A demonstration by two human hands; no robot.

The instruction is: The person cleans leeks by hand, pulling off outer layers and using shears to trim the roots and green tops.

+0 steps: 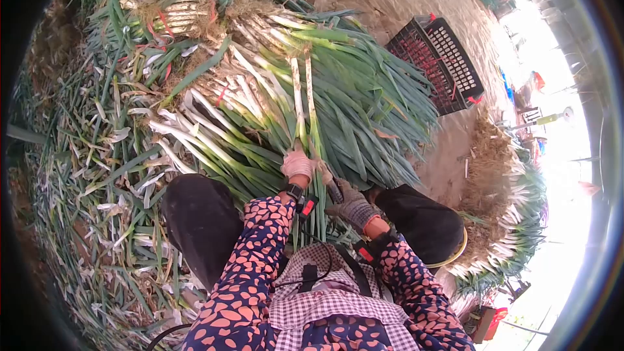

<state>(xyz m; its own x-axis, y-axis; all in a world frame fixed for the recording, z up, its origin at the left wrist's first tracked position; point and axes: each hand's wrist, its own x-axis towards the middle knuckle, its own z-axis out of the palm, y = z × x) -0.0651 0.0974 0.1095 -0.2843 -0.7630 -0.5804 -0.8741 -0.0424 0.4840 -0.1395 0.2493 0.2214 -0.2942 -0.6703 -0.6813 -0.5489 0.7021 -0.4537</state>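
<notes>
Stalks (298, 91) — slim, soil-streaked — jut from gloved left hand (298, 164).

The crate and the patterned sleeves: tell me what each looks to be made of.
The crate looks like rigid molded plastic, black and slightly glossy, going by its regular grid of openings and thin, even walls. The patterned sleeves seem to be soft woven or knit fabric with a matte printed finish, judging by their folds; which fiber, I cannot tell.

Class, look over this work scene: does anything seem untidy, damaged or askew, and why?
Yes: scraps litter the ground left of the green onions, lying every which way, while most of the onions point alike. Nothing else clearly stands out.
</notes>
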